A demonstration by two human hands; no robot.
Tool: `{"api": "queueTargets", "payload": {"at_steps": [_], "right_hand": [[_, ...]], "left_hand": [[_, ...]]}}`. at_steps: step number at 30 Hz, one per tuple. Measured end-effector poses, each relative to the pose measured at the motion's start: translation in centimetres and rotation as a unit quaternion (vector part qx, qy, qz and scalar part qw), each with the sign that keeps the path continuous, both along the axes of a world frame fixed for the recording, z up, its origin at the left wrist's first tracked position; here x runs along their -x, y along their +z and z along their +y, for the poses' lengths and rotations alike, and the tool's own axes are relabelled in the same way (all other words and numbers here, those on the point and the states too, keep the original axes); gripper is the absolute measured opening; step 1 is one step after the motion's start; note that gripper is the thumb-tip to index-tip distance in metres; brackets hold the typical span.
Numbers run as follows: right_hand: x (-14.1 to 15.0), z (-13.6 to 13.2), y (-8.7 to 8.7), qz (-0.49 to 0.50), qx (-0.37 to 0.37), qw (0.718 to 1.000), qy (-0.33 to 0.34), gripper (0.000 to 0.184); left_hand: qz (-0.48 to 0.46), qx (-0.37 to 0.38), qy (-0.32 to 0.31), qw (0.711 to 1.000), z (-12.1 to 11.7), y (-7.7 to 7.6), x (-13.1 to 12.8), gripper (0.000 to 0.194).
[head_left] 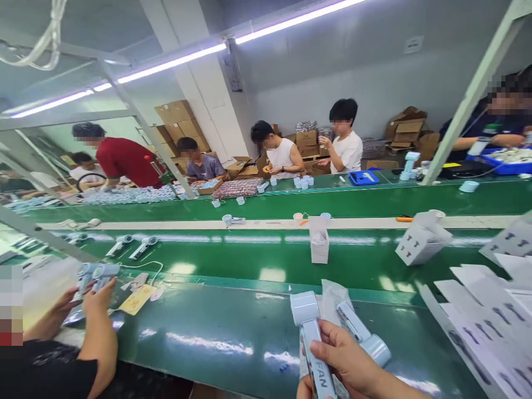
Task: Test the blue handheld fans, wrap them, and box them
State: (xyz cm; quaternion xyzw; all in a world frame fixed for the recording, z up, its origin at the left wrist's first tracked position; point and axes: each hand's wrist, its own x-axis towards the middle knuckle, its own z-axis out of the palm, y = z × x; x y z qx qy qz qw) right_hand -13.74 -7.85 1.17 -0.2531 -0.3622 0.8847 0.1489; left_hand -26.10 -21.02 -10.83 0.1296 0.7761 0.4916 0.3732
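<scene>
My right hand (pixel 349 363) is closed round the handle of a pale blue hand-held fan (pixel 310 327) marked "FAN", its square head pointing away from me. A second pale blue fan (pixel 366 335) sticks out from behind the same fingers, head to the right; I cannot tell whether the hand grips it or it lies on the belt. A clear plastic bag (pixel 332 291) lies under both fans. Only a sliver of my left hand (pixel 303 389) shows at the bottom edge under the fan's handle, fingers hidden.
A green conveyor belt (pixel 233 332) runs left to right. Flat white printed cartons (pixel 490 313) are stacked at the right, with folded boxes (pixel 319 244) (pixel 418 244) further along. A co-worker's hands (pixel 89 302) at the left hold fans. Several people work on the far side.
</scene>
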Motion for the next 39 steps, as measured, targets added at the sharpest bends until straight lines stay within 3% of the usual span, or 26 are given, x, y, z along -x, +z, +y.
{"api": "queueTargets", "payload": {"at_steps": [6, 8, 10, 12, 16, 19, 23, 28, 33, 36, 39], "right_hand": [[-8.8, 1.2, 3.9, 0.036, 0.006, 0.999, -0.040, 0.055], [-11.0, 1.4, 4.6, 0.046, 0.010, 0.998, -0.047, 0.054], [-13.0, 1.6, 4.8, 0.051, 0.013, 0.996, -0.071, 0.054], [-14.6, 1.8, 4.7, 0.046, 0.022, 0.994, -0.100, 0.055], [-17.2, 2.3, 4.2, 0.035, 0.022, 0.992, -0.119, 0.052], [-18.5, 2.8, 4.1, 0.020, -0.041, 0.990, -0.133, 0.048], [-20.2, 3.0, 4.2, -0.034, -0.154, 0.980, -0.126, 0.039], [-21.6, 3.0, 3.9, -0.078, -0.263, 0.954, -0.122, 0.035], [-21.9, 3.7, 4.2, -0.031, -0.194, 0.977, -0.088, 0.041], [-21.6, 4.0, 4.7, -0.006, -0.170, 0.983, -0.065, 0.044], [-21.2, 3.7, 5.0, 0.025, -0.130, 0.990, -0.049, 0.058]], "left_hand": [[0.106, 0.052, -0.185, 0.976, 2.8, -0.1, -4.9, 0.025], [0.160, 0.080, -0.288, 0.941, 3.5, -0.1, -6.0, 0.018], [0.215, 0.119, -0.398, 0.884, 4.0, 0.2, -6.2, 0.011], [0.246, 0.148, -0.453, 0.844, 4.5, 0.7, -5.8, 0.021], [0.280, 0.169, -0.418, 0.848, 4.9, 1.8, -4.8, 0.042], [0.295, 0.190, -0.369, 0.861, 5.3, 2.4, -5.0, 0.025], [0.298, 0.163, -0.270, 0.901, 6.6, 3.2, -5.5, 0.018], [0.243, 0.105, -0.103, 0.959, 8.9, 4.1, -6.5, 0.024], [0.106, 0.004, -0.022, 0.994, 9.8, 5.4, -9.3, 0.029], [0.019, -0.059, -0.013, 0.998, 9.6, 7.3, -11.0, 0.027], [-0.077, -0.122, 0.006, 0.989, 9.2, 9.8, -11.9, 0.034]]}}
